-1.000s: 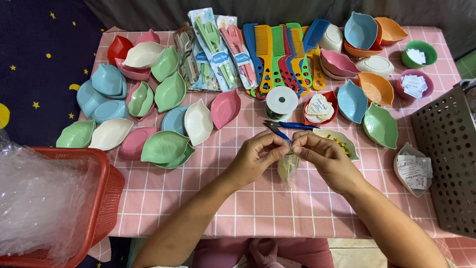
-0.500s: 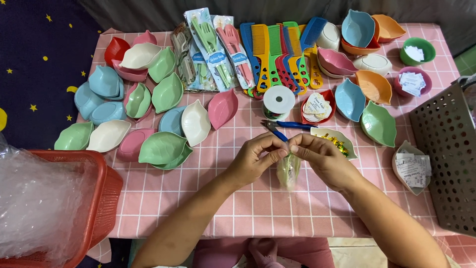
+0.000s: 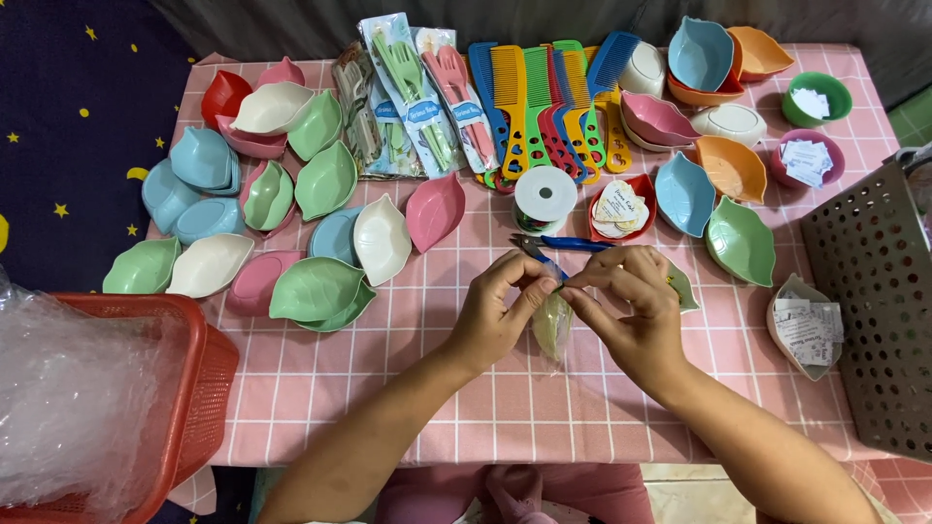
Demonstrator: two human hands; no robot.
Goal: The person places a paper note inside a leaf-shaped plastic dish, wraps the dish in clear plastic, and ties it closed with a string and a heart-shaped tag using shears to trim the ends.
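Step in hand, as judged from the hands: closing the neck of a small clear plastic pouch (image 3: 551,325) holding a pale green leaf-shaped dish. The left hand (image 3: 497,312) and right hand (image 3: 636,315) both pinch the pouch top, fingertips closed on the gathered film; the pouch hangs between them, just in front of the white ribbon spool (image 3: 545,194).

The next move probably calls for a steady pinch (the film looks thin and slick) and a tie or seal.

Beyond the spool lie flat plastic combs (image 3: 544,112) with toothed edges. Left of the spool sit smooth, matte leaf dishes (image 3: 320,289). Beside the spool, blue-handled scissors (image 3: 568,245) lie on the pink checked tablecloth (image 3: 388,388).
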